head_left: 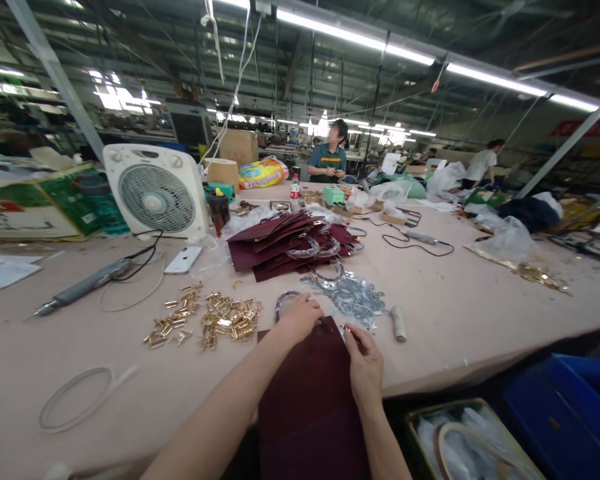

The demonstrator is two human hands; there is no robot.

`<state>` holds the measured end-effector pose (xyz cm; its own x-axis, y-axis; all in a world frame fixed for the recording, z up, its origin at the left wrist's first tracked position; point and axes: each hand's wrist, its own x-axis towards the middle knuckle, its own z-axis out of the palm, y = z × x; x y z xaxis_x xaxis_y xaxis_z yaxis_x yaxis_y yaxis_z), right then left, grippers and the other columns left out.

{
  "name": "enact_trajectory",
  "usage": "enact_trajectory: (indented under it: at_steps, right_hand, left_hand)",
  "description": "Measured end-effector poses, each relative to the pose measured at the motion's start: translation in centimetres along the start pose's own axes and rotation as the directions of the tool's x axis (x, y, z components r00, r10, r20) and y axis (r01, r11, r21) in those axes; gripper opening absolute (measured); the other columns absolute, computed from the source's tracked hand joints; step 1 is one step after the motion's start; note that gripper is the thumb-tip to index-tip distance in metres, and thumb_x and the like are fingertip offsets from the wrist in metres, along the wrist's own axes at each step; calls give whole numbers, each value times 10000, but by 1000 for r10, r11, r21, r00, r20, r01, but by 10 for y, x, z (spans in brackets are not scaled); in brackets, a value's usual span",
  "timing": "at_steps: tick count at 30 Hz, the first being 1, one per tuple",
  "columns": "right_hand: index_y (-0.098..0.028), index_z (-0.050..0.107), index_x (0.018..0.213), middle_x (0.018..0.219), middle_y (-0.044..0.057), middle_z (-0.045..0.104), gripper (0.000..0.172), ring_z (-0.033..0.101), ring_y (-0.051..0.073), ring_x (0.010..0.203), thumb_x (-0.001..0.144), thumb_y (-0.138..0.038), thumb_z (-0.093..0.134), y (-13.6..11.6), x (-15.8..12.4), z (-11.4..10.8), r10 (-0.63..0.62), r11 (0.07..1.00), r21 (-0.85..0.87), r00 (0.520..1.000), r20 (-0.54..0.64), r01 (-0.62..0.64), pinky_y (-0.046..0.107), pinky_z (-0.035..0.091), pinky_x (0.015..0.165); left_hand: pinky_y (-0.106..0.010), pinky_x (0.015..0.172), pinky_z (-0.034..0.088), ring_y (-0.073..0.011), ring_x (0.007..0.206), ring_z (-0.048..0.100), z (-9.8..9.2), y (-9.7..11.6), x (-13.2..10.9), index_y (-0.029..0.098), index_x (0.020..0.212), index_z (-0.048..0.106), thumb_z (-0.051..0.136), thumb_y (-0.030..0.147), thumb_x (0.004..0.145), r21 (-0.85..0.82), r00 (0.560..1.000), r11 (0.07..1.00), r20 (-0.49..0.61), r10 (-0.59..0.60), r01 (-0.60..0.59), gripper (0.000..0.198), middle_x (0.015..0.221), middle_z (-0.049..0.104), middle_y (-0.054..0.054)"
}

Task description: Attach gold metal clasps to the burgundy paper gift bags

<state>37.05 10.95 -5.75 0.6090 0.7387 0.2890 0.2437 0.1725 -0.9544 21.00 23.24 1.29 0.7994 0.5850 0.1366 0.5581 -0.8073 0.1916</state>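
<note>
A dark maroon bag panel (307, 400) lies across the table's near edge, its lower part towards me. My left hand (300, 319) is closed over the panel's upper edge, fingers curled down on it. A ring-shaped handle (281, 303) shows just behind that hand, partly hidden by it. To the right of the panel's top corner, my right hand (366, 353) pinches a small shiny piece between thumb and finger; its exact kind is too small to tell. Flat grey metal plates (355, 299) lie in a heap beyond my hands. Gold-coloured metal fittings (233, 319) are spread to the left.
More maroon panels with handles (280, 243) are stacked farther back. An electric screwdriver (87, 287), a phone (183, 260) and a fan (153, 193) stand or lie left. A small roll (399, 324) sits right. Blue bins (565, 407) are below right. A co-worker (327, 160) is across the table.
</note>
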Motion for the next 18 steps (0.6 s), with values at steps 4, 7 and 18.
enact_trajectory:
  at_steps: [4,7,18]
  right_hand:
    - [-188,790,1064,1104,110,762,374,697,256,1032,904,-507,681,-5,-3,3,-3,998,-63,999,41,6,380,545,945]
    - [-186,793,1036,1053,109,769,359,712,246,950,912,-498,667,-13,-8,7,-18,995,-94,993,113,29,341,570,838]
    - [-166,782,1036,842,98,786,399,720,246,674,830,-499,705,-16,14,14,208,977,-90,956,208,-193,338,575,618]
  left_hand:
    - [-437,1180,347,-282,1301,563,-16,1,14,219,951,769,623,201,956,-8,997,997,21,75,-75,147,1113,765,-108]
    - [-396,1005,487,-287,1110,677,-30,11,23,203,925,761,655,233,938,-43,997,997,43,62,-60,110,1057,772,-122]
    - [-269,789,524,-187,906,731,-21,44,18,221,1119,655,189,386,1106,-336,953,913,-111,-283,232,495,998,774,-52]
